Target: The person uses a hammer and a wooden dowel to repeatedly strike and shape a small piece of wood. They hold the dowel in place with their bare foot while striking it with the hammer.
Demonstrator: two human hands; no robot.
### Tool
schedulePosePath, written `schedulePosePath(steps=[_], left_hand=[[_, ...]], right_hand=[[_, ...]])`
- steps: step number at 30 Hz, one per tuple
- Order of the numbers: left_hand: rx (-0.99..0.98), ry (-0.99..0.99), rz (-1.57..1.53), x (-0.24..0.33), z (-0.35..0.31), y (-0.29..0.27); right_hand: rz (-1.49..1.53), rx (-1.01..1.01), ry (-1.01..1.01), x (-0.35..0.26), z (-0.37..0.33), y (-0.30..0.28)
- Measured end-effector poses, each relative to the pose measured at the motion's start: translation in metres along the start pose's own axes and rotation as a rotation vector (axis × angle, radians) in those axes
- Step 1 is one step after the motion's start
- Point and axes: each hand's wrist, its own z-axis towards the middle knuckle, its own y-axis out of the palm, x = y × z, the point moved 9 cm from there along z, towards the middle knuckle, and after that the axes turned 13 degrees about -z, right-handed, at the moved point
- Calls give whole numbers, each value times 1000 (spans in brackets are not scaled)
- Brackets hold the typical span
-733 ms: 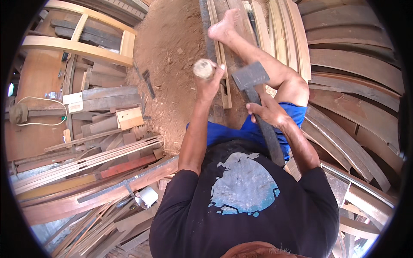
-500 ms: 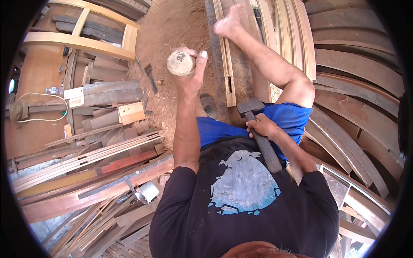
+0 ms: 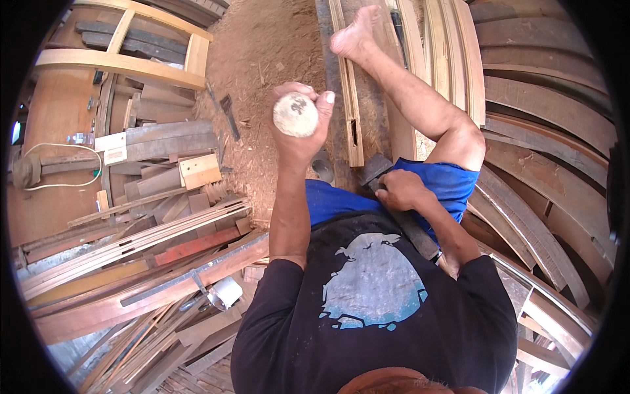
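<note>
Raised higher than half a second before, the left hand had lifted its round-ended wooden tool further up and away from the body, so the pale, worn circular end now faced the camera. All the fingers were wrapped tightly around the tool's shaft, with the thumb at the upper right. What kind of tool it was could not be told, since only its end showed.

Meanwhile the right hand had drawn back toward the lap. It was closed firmly around the handle of a mallet, whose dark, blocky head rested low beside the blue shorts.

Just beyond the mallet lay a long wooden slat with a rectangular slot cut into it, stretched across a darker plank. The person's bare foot pressed down on the plank's far end.

Sawdust-covered ground spread to the left. Stacked timber offcuts lay further left, and curved wooden ribs were piled on the right.
</note>
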Motion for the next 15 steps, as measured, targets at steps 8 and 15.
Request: schedulePosePath(steps=[8, 15], left_hand=[[-677, 374, 358, 68, -29, 142], [-615, 132, 578, 9, -30, 124]], right_hand=[[1485, 575, -648, 34, -5, -110], [1415, 662, -448, 75, 8, -143]])
